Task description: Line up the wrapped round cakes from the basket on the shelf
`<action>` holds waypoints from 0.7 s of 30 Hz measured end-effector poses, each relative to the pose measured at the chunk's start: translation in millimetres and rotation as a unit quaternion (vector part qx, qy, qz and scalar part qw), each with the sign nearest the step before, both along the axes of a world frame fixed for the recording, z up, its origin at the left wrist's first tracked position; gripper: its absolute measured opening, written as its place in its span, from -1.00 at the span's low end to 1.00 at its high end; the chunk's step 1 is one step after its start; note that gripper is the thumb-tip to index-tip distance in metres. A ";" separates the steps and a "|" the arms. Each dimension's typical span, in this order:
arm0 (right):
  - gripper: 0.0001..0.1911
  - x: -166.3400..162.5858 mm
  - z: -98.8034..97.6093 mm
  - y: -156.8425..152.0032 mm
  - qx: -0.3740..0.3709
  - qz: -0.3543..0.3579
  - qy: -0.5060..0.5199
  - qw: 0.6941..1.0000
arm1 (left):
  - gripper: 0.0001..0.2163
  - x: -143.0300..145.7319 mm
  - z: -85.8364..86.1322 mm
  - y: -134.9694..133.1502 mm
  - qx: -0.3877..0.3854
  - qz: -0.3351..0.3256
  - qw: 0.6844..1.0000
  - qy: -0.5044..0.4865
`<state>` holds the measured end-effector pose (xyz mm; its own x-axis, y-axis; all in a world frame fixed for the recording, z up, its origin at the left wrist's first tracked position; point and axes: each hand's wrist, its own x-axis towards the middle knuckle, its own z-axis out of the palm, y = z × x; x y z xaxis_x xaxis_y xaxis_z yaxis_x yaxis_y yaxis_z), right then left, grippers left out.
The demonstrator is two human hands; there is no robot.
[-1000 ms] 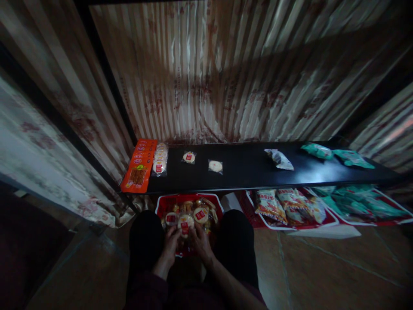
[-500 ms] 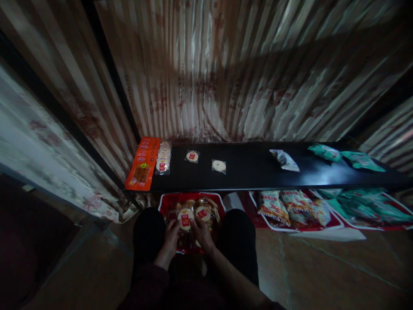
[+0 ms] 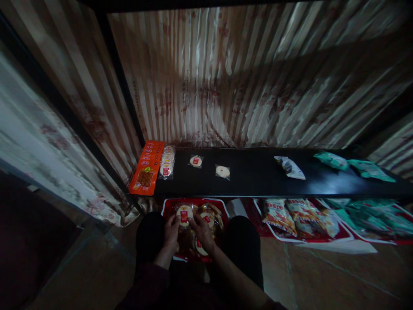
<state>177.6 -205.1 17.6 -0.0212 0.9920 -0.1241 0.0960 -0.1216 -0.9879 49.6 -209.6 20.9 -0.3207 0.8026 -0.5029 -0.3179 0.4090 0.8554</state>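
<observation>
Between my two hands is a round wrapped cracker (image 3: 184, 216) with a red label, held up above a red basket (image 3: 163, 209). My left hand (image 3: 172, 232) pinches its left edge and my right hand (image 3: 200, 229) grips its right edge. More wrapped crackers (image 3: 207, 219) lie in the basket below, partly covered by my hands. On the black shelf (image 3: 251, 176) in front, an overlapping row of wrapped crackers (image 3: 167, 162) lies beside an orange packet (image 3: 146, 168). Two single crackers, one label up (image 3: 195, 161) and one plain side up (image 3: 222, 171), lie farther right.
A white-and-blue packet (image 3: 290, 167) and two green packets (image 3: 371, 169) lie on the shelf's right part. Baskets of snack bags (image 3: 279, 217) and green packets (image 3: 371, 219) stand below it. A dark metal post (image 3: 121, 77) rises at the left, before a striped curtain (image 3: 206, 77).
My view has tilted up slightly, so the shelf appears lower. Both hands still hold the cracker, which has shifted slightly away from me relative to the basket.
</observation>
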 end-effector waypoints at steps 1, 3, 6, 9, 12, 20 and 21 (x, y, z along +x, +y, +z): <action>-0.47 -1.4 0.8 2.5 0.001 0.005 0.004 1.000 | -0.60 -1.3 1.5 1.9 0.005 0.000 1.000 0.006; -0.47 -4.5 2.2 7.5 0.003 0.008 0.003 1.000 | -0.61 -4.4 4.4 5.6 0.017 0.005 1.000 0.019; -0.47 -9.3 5.0 13.7 0.011 0.006 -0.004 1.000 | -0.62 -9.2 9.0 11.5 0.028 0.013 0.998 0.045; -0.48 -13.9 9.7 18.7 0.021 0.007 0.006 1.000 | -0.67 -13.3 13.3 17.3 0.042 0.013 0.997 0.060; -0.51 -18.5 16.8 23.5 0.027 0.008 0.010 1.000 | -0.68 -16.8 16.6 22.0 0.047 0.014 0.998 0.049; -0.52 -28.9 31.0 37.5 0.016 0.018 0.013 1.000 | -0.71 -28.1 22.5 32.6 0.057 0.029 0.997 0.053; -0.52 -29.7 31.5 39.5 0.015 0.021 0.008 1.000 | -0.72 -29.0 23.6 34.4 0.057 0.032 0.996 0.059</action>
<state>148.0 -165.5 49.1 -0.0639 0.9936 -0.0928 0.0847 -0.0872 -0.9926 20.6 -175.3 44.4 -0.4252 0.8282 -0.3652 -0.2341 0.2892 0.9282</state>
